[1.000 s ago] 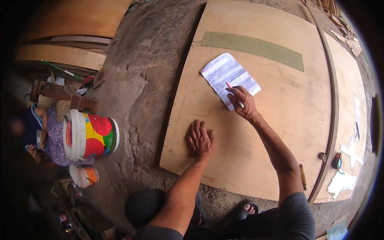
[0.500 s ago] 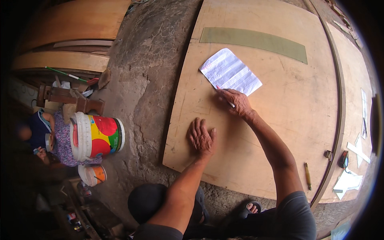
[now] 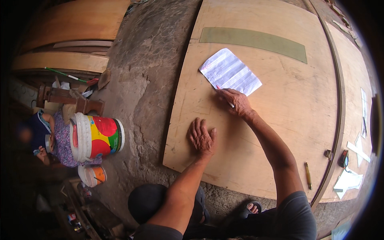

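My left hand (image 3: 202, 137) lies flat on the big pale plywood board (image 3: 288, 116), fingers stretched and holding nothing. Farther up and to the right, my right hand (image 3: 238, 105) is closed round a slim white pen with a pink end (image 3: 218, 87). That hand rests at the near edge of a creased white sheet of paper (image 3: 232, 72), which bears handwriting and faint lines. The pen's pink end points toward the sheet's lower left edge; whether it touches the paper I cannot tell. Beyond the paper lies a long greenish strip of glass (image 3: 254, 41), slightly curved in the view.
A yellow pen-like tool (image 3: 308, 176) lies near the board's right edge, by a raised wooden strip (image 3: 340, 108). Past that are a tape measure (image 3: 343, 159) and white cut pieces (image 3: 349, 182). On the left stand a colourful bucket (image 3: 106, 136), a smaller pail (image 3: 98, 175) and a seated person (image 3: 42, 124).
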`<state>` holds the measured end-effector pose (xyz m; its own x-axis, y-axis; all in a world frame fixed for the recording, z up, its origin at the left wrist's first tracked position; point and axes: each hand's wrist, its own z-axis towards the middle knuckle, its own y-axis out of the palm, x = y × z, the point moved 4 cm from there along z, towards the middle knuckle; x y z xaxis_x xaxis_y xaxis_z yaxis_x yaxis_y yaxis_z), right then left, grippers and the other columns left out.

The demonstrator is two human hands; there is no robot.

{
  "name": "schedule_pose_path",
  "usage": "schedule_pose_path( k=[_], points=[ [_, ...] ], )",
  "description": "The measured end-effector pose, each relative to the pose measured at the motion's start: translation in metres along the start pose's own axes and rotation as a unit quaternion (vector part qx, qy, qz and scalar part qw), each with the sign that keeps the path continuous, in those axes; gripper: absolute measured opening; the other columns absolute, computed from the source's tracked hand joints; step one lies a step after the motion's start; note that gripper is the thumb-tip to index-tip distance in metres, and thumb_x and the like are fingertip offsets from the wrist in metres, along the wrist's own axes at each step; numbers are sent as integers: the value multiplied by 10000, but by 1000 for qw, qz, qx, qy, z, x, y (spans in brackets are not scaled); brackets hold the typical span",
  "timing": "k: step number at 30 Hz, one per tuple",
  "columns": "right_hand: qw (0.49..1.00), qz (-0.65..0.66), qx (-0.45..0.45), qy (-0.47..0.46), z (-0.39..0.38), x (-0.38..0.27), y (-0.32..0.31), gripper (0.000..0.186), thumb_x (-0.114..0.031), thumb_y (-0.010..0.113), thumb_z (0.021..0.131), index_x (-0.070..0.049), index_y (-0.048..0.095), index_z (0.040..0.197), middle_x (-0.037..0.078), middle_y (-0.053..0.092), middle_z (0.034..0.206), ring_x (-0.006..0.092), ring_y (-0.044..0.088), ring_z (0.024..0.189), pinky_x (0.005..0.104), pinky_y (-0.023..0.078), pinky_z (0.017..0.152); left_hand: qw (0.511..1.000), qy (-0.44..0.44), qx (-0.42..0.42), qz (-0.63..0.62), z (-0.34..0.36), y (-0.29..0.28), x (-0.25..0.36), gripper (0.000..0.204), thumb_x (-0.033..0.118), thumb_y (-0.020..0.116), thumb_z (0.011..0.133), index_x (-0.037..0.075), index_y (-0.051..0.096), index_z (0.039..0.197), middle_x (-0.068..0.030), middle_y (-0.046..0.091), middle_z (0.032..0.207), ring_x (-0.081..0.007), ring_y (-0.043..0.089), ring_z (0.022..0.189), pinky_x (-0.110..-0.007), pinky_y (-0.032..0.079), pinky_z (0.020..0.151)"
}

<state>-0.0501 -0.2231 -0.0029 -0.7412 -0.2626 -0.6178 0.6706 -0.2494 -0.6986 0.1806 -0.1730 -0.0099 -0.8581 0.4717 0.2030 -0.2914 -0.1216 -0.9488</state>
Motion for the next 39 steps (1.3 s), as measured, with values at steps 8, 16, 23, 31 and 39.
schedule_pose_path(
  k=[8,16,23,31,39],
  points=[
    [999,-27,-37,18,0,-2,-1,825,-109,808,706,-147,489,1467,70,613,1317,282,622,1177,369,532,991,1000,-7,-7,4,0,2,-1,632,435,508,998,79,375,1502,-182,341,1590,-378,285,1484,-569,191,1194],
    [998,-30,-50,28,0,1,1,841,-116,815,688,-135,490,1464,72,610,1333,280,616,1196,365,525,1009,1000,-6,-9,-3,-1,3,-2,634,425,523,994,83,368,1505,-182,333,1597,-377,276,1490,-567,179,1199],
    [1000,2,-8,9,-1,-2,-3,670,-111,754,776,-128,542,1412,111,650,1227,328,650,1093,404,548,911,1000,-11,-13,-4,-1,2,-1,632,426,523,996,86,368,1505,-180,345,1591,-378,279,1490,-569,180,1199],
    [1000,5,2,24,3,-7,-6,432,-152,658,936,-98,600,1361,146,684,1178,352,668,1050,419,553,880,1000,-8,-8,0,0,1,-1,623,437,526,986,83,388,1480,-175,358,1580,-380,290,1479,-574,186,1193],
    [1000,13,21,-4,3,-11,-10,501,-120,673,901,-110,581,1393,148,676,1186,358,665,1048,425,551,881,1000,-9,-4,-2,0,3,-2,616,461,483,1006,80,390,1481,-178,354,1582,-382,287,1479,-575,185,1191]
  ],
)
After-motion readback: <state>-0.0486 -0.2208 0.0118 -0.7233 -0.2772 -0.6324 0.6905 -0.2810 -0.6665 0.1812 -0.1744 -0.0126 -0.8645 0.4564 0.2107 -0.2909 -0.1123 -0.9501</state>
